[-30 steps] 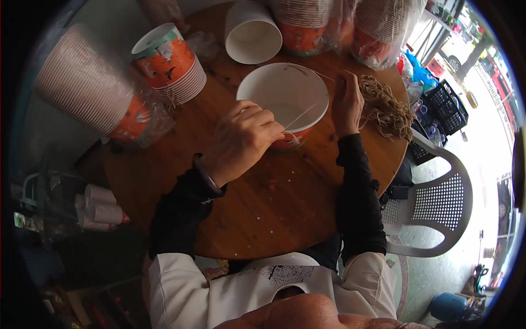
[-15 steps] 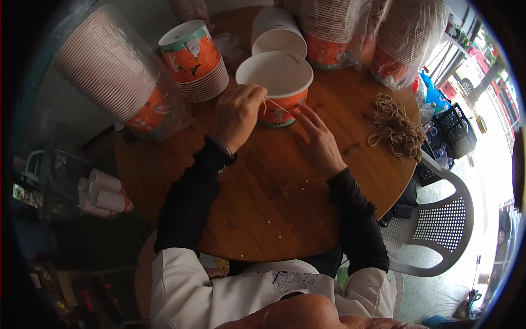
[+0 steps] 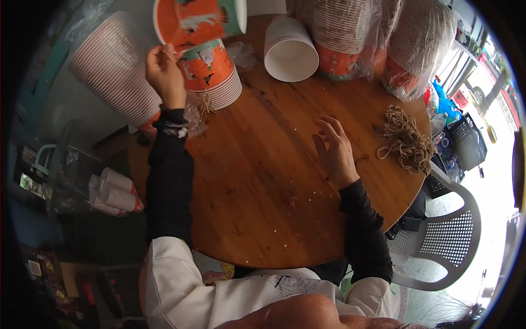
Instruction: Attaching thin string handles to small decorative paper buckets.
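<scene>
My left hand (image 3: 163,74) is raised at the far left of the round wooden table (image 3: 274,219) and grips an orange and teal paper cup (image 3: 194,19) by its rim, tilted on its side. The cup hangs just above a stack of like cups (image 3: 211,77) with thin strings hanging from it. My right hand (image 3: 334,151) hovers open over the middle of the table, fingers spread, holding nothing. A pile of tan strings (image 3: 405,140) lies to its right near the table's edge.
A white stack of cups (image 3: 290,52) lies on its side at the back. Wrapped sleeves of cups (image 3: 112,71) lie at the left and others (image 3: 350,33) at the back right. A white plastic chair (image 3: 452,241) stands to the right. Small rolls (image 3: 115,192) sit low at the left.
My left hand has lifted the cup off the table and carried it left, over the stack. My right hand has let go of it and drawn back to the table's middle.
</scene>
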Demonstrator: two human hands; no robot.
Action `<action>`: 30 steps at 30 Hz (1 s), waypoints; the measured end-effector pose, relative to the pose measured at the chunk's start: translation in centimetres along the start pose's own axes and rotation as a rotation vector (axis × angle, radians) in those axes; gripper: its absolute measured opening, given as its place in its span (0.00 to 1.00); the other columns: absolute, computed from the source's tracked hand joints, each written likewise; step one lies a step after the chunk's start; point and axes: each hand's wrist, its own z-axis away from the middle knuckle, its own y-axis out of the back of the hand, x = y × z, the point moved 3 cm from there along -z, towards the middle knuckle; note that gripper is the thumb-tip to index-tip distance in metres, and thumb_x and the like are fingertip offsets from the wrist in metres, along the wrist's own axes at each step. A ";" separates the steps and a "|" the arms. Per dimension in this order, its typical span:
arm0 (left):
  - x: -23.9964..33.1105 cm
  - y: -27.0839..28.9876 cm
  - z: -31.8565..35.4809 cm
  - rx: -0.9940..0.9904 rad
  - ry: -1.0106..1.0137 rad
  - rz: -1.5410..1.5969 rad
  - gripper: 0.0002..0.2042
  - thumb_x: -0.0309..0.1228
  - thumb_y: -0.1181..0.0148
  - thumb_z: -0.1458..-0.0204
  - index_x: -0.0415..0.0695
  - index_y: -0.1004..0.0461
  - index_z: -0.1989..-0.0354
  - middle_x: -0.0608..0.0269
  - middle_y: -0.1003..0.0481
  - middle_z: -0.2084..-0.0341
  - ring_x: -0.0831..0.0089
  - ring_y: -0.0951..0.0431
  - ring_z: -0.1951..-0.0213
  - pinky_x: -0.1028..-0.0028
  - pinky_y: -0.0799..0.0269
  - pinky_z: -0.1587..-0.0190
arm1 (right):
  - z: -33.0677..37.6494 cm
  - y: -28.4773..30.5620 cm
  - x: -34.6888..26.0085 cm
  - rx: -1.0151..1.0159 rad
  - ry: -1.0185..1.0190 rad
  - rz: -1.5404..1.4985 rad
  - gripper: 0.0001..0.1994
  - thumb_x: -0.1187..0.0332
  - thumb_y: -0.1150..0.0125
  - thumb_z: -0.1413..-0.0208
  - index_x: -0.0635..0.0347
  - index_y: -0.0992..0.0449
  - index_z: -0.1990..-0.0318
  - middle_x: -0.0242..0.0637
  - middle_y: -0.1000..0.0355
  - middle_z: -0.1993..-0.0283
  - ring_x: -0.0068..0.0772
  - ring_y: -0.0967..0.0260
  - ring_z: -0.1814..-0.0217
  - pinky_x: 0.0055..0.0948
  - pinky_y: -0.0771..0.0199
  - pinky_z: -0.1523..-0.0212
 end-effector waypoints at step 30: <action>-4.2 -2.1 -3.5 -0.491 -0.460 -0.913 0.24 0.42 0.47 0.41 0.46 0.37 0.38 0.47 0.37 0.40 0.49 0.39 0.37 0.56 0.41 0.38 | 1.3 -2.4 -0.4 -0.217 0.032 -0.028 0.11 0.71 0.44 0.43 0.60 0.28 0.54 0.44 0.30 0.57 0.51 0.29 0.59 0.42 0.27 0.60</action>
